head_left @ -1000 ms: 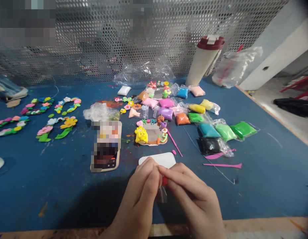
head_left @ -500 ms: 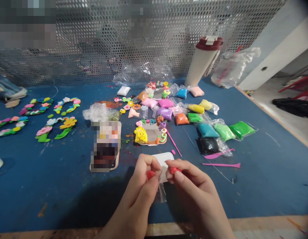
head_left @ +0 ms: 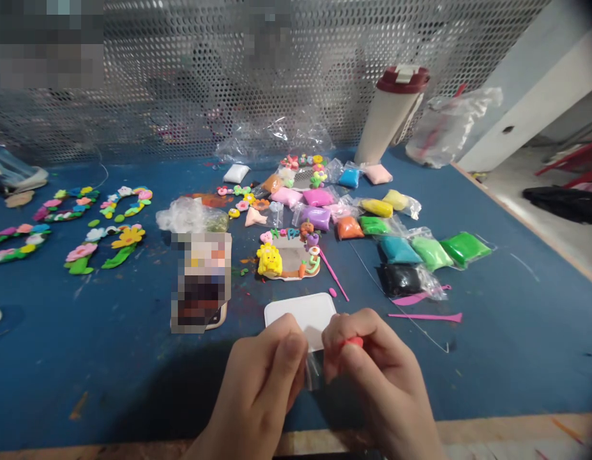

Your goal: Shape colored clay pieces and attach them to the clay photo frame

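My left hand (head_left: 264, 377) is closed, thumb pressed against curled fingers. The red clay that showed in it half a second ago is now hidden by the fingers. My right hand (head_left: 379, 377) pinches a small lump of red clay (head_left: 354, 342) between thumb and fingers. A small clear plastic bag (head_left: 313, 374) shows between the two hands; whether it is held, I cannot tell. Just beyond my hands lies a white rectangular board (head_left: 300, 310). Behind it is a small frame (head_left: 288, 255) decorated with clay figures, including a yellow one. A pink clay oval (head_left: 333, 292) sits by the board's corner.
Several bags of coloured clay (head_left: 402, 250) spread across the table (head_left: 506, 358). Pink modelling tools (head_left: 425, 317) lie at right. A phone (head_left: 214, 275) rests at left, near clay-decorated frames (head_left: 128, 239). A tumbler (head_left: 389, 118) stands at the back by a perforated metal panel (head_left: 181, 83).
My left hand has turned and moved down and left, hiding its red clay. My right hand has shifted slightly right with its lump. More of the white board is uncovered.
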`<act>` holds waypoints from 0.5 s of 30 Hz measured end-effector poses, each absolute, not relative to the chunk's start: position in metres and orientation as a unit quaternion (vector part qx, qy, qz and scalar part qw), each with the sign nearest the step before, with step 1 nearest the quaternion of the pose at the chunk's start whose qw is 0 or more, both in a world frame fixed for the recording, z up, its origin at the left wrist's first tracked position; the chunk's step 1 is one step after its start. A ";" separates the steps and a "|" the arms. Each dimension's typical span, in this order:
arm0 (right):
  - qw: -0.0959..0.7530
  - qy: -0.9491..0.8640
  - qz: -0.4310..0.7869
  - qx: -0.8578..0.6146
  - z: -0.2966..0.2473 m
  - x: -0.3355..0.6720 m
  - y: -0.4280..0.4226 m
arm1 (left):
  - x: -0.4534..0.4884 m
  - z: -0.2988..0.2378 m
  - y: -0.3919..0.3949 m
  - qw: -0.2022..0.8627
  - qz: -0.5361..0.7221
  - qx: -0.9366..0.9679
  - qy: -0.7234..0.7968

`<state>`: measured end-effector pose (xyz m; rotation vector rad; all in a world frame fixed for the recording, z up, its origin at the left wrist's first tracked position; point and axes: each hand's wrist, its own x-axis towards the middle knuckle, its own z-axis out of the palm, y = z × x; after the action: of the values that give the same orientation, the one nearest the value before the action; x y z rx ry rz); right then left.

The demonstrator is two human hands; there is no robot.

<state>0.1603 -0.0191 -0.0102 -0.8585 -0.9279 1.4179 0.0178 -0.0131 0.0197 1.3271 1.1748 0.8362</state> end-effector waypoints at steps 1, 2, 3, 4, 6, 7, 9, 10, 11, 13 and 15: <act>0.576 -0.383 0.632 -0.349 -0.011 0.160 -0.019 | 0.019 0.021 -0.014 0.557 0.354 0.561 0.501; 0.570 -0.368 0.655 -0.333 -0.012 0.160 -0.019 | 0.019 0.021 -0.014 0.557 0.354 0.558 0.503; 0.564 -0.354 0.673 -0.320 -0.012 0.160 -0.018 | 0.020 0.021 -0.014 0.559 0.354 0.556 0.503; 0.561 -0.343 0.686 -0.312 -0.012 0.160 -0.017 | 0.021 0.022 -0.015 0.561 0.354 0.553 0.504; 0.559 -0.330 0.695 -0.310 -0.012 0.160 -0.016 | 0.022 0.021 -0.015 0.560 0.357 0.551 0.505; 0.560 -0.329 0.692 -0.316 -0.011 0.159 -0.016 | 0.023 0.021 -0.014 0.558 0.362 0.551 0.503; 0.563 -0.331 0.678 -0.337 -0.011 0.158 -0.016 | 0.024 0.022 -0.014 0.549 0.378 0.549 0.504; 0.563 -0.331 0.673 -0.347 -0.010 0.158 -0.016 | 0.025 0.022 -0.013 0.545 0.386 0.546 0.505; 0.562 -0.329 0.672 -0.353 -0.010 0.157 -0.016 | 0.025 0.023 -0.013 0.545 0.393 0.543 0.503; 0.563 -0.318 0.677 -0.351 -0.009 0.156 -0.017 | 0.026 0.024 -0.013 0.548 0.400 0.540 0.499; 0.568 -0.308 0.681 -0.345 -0.007 0.155 -0.017 | 0.027 0.025 -0.014 0.550 0.396 0.539 0.499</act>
<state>0.1546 -0.0174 -0.0073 -0.8105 -0.7224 1.5995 0.0268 -0.0139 0.0249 1.2768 1.1823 0.9375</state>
